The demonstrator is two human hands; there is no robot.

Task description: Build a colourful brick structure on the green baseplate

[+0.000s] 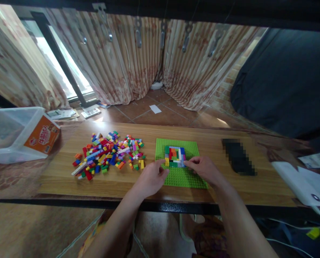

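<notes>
A green studded baseplate lies on the table with a rectangular structure of toy building bricks on it. Its outer walls are green, yellow, blue and pale blue, with red, orange and white bricks inside. My left hand rests at the structure's near left corner, index finger stretched to a yellow brick and thumb apart from it. At the near right corner, my right hand has thumb and fingertips closed on a pale blue brick, partly hidden by the fingers.
Loose coloured bricks are heaped on the wooden table to the left. A clear plastic bin with an orange label stands beyond the left edge. On the right are a blurred black object and a white device with a cable.
</notes>
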